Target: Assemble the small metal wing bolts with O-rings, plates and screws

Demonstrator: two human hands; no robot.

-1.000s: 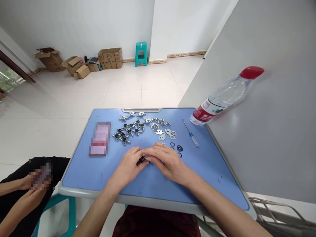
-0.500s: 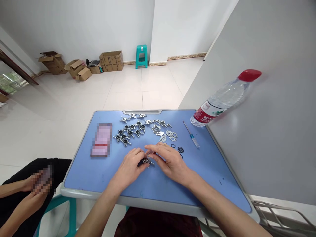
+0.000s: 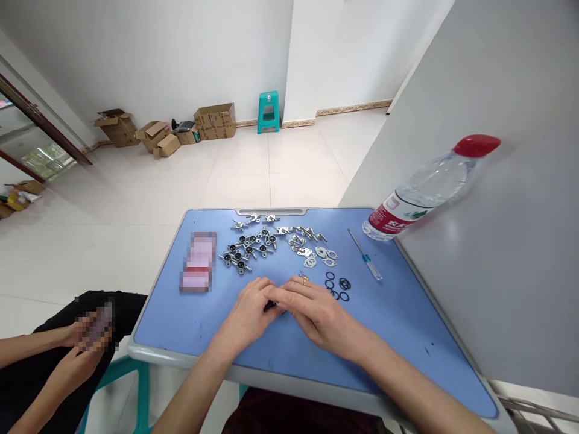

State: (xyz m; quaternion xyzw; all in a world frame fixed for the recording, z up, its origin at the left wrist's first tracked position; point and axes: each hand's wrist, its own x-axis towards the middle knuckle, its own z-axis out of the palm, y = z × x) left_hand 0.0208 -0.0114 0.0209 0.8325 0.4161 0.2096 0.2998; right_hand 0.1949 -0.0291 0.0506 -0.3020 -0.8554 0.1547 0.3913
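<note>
My left hand [image 3: 253, 310] and my right hand [image 3: 314, 310] meet over the near middle of the blue table. Between the left fingers is a small metal fitting, now mostly covered by both hands. The right fingers curl in against it, and what they pinch is hidden. Just beyond my hands lie several metal fittings with black round centres [image 3: 249, 252]. Thin metal flange plates [image 3: 329, 254] and small metal parts [image 3: 309, 233] are spread to their right. Several black rubber rings [image 3: 344, 284] lie beside my right hand.
A screwdriver [image 3: 365, 255] with a clear handle and a water bottle [image 3: 407, 202] stand at the table's right side. A blurred pinkish item [image 3: 198, 263] lies on the left. Another person's hands [image 3: 93, 334] are at the lower left. Cardboard boxes [image 3: 215, 122] and a stool [image 3: 268, 113] are by the wall.
My hands have drawn together, and the right fingers now cover the fitting that showed before. More black rings show beside my right hand. The whole view has shifted slightly.
</note>
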